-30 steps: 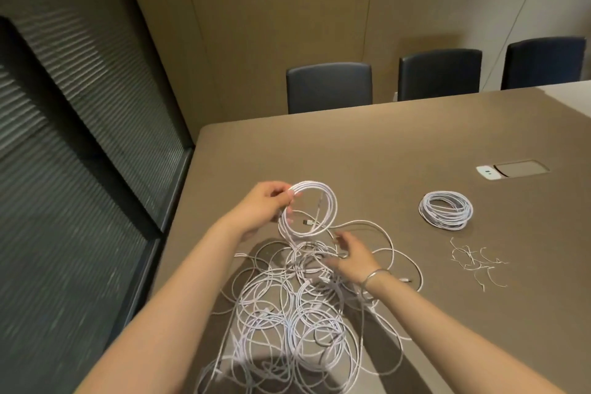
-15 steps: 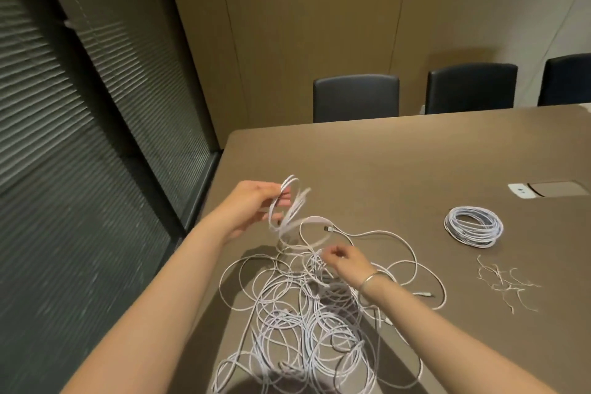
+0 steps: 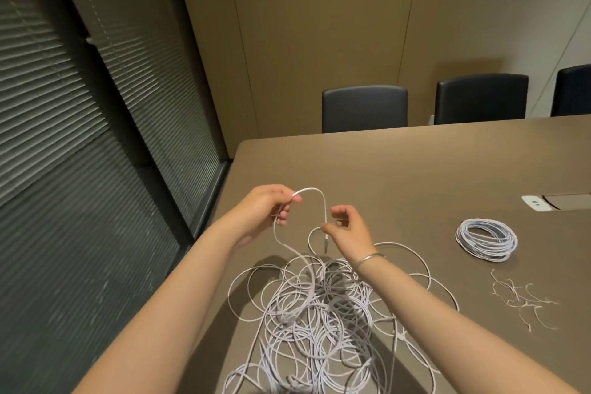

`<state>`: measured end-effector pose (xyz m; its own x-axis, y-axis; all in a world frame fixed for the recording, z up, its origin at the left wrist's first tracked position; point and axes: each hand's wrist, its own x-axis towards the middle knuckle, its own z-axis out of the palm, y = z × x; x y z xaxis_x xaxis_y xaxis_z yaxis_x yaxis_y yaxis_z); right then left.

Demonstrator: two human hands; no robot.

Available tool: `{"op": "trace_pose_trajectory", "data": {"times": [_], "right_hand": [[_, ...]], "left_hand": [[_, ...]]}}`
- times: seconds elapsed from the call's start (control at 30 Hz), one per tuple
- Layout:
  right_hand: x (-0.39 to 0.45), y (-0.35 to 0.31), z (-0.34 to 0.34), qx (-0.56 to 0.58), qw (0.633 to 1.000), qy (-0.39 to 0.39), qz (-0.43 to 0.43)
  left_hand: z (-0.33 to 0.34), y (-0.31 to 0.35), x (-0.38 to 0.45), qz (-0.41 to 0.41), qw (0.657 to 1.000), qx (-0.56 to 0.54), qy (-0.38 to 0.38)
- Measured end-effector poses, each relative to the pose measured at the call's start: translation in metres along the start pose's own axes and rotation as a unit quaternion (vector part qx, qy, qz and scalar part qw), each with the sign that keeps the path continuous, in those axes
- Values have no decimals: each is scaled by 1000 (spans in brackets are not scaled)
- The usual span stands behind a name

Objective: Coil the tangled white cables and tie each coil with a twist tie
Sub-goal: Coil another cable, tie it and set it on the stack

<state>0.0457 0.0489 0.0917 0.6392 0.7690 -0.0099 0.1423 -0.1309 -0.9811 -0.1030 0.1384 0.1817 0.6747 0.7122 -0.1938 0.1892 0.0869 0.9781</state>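
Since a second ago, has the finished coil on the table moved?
No. The finished coil keeps its place near the table hatch and twist ties; only the camera shifted.

Office meeting room: long brown conference table (image 3: pixel 383 169), dark chairs (image 3: pixel 364 108) along it, wall panelling (image 3: pixel 319 25), window blinds (image 3: pixel 48 89).

Tangle (image 3: pixel 319 313) lies left of coil (image 3: pixel 486 239), ties (image 3: pixel 521 299) before it.
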Motion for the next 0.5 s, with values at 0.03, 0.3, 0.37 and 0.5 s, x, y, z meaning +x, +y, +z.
{"op": "trace_pose_trajectory", "data": {"times": [0.03,0.3,0.37,0.5], "right_hand": [[1,-1,0,-16,1000,-13,-6],[5,-28,-3,100,990,-98,3],[5,-31,-3,87,991,-98,9],[-4,-24,1,-8,975,-219,44]], "left_hand": [[0,5,-2,1,1000,-23,-6],[-6,36,-16,28,1000,-5,-11],[-8,43,-20,35,998,-50,-13],[-11,63,-24,61,991,-121,-19]]}}
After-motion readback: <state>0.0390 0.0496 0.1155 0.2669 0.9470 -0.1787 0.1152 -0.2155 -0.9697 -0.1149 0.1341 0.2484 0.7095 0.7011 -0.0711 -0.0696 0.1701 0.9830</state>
